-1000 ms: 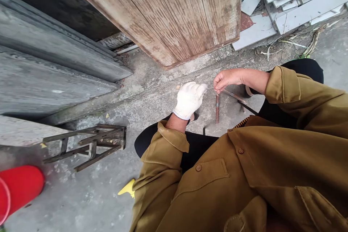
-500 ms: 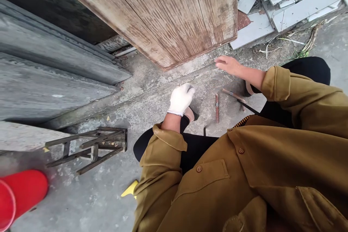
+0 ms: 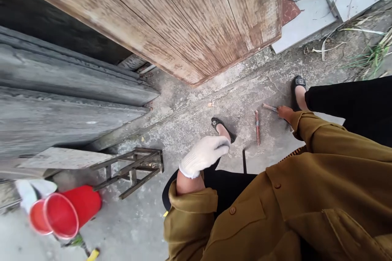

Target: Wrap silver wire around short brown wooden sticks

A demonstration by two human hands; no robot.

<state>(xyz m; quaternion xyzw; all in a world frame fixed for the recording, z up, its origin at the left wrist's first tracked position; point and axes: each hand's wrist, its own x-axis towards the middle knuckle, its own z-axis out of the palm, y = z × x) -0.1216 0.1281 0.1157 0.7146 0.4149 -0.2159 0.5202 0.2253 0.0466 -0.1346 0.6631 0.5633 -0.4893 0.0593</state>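
My left hand (image 3: 205, 155), in a white knit glove, hangs above my left thigh near my shoe. Its fingers are curled together, and whatever may be in them is hidden. Low on the right, my bare right hand (image 3: 285, 113) is closed around the near end of a brown stick (image 3: 269, 107) with a greyish band. A second reddish-brown stick (image 3: 257, 128), banded in grey around its middle, lies on the concrete between my feet. Close to my lap, a thin dark bar (image 3: 244, 161) shows; its lower part is hidden by my clothes.
A weathered wooden panel (image 3: 183, 20) rises ahead, with grey boards (image 3: 61, 118) to its left. On the left are a small wooden stool (image 3: 137, 167) lying on its side and red buckets (image 3: 82, 204). White tile pieces (image 3: 309, 20) are stacked at the upper right.
My right hand has come down from in front of the panel to the banded stick and closed on it. My gloved left hand has drawn back towards my body. The view has shifted, showing more buckets.
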